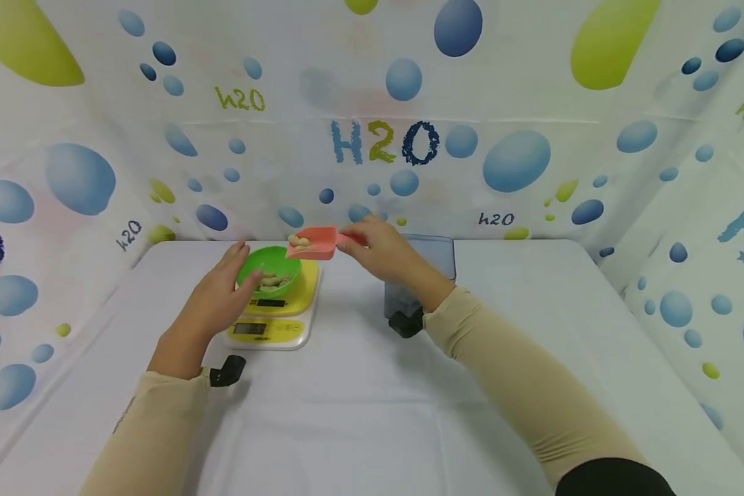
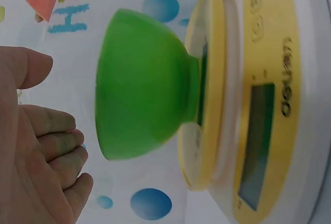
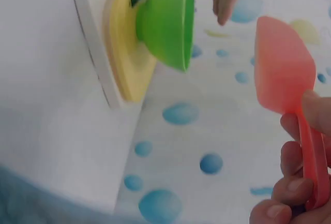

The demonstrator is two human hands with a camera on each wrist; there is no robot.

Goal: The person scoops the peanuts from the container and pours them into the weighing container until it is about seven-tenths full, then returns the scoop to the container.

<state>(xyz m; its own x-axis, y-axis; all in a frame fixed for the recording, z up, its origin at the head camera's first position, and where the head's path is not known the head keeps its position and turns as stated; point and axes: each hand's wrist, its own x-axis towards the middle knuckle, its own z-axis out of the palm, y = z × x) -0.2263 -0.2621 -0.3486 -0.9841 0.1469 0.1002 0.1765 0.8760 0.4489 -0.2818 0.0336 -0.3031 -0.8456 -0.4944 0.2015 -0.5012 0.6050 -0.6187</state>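
Peanuts, seemingly in their shells, sit near the lip of the coral plastic scoop, with more in the green bowl on the yellow-and-white digital kitchen scale. Nearest is the scale's display, its figure too small to read; a reading would be truest with nothing leaning on bowl or platform. Left hand, at nine o'clock of the bowl, has its fingers nearly straight and thumb apart, touching nothing — it had best avoid the rim. At two o'clock, the right hand pinches the scoop's handle, the blade raised above the rim. Pouring well calls for a low, slow wrist roll, lip inside the rim — a hasty tip could scatter peanuts onto the white tablecloth. At three o'clock, partly hidden by the right forearm, stands a translucent grey-blue tub
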